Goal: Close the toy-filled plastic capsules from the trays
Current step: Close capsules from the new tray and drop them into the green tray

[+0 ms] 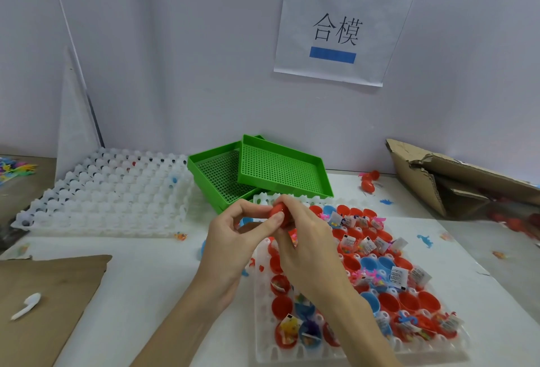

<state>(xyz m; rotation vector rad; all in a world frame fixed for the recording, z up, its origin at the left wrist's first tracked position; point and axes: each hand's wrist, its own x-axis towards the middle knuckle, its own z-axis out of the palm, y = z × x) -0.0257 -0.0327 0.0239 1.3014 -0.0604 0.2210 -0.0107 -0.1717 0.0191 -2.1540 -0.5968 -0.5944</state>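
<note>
Leftmost, a white spoon (pixel 25 305) lies on a brown cardboard sheet (pixel 43 302), and behind it sits a stack of white cell trays (pixel 111 191) that look mostly unfilled. Next come two green mesh trays (pixel 263 170), one tilted across the other. In front of them both hands meet above the table: the left hand (pixel 233 238) pinches a red capsule (pixel 279 214) between thumb and fingers, and the right hand (pixel 309 246) curls round its other side, so each grips one end. The capsule's long axis seems to run roughly from one hand to the other, which suggests the halves get pressed straight together along that line; whether it is already snapped closed I cannot tell. Just below and right, the working tray (pixel 263 346) holds open red and blue halves with toys and packets, nearer the right hand. Further right lies a torn cardboard box (pixel 455 179).
</note>
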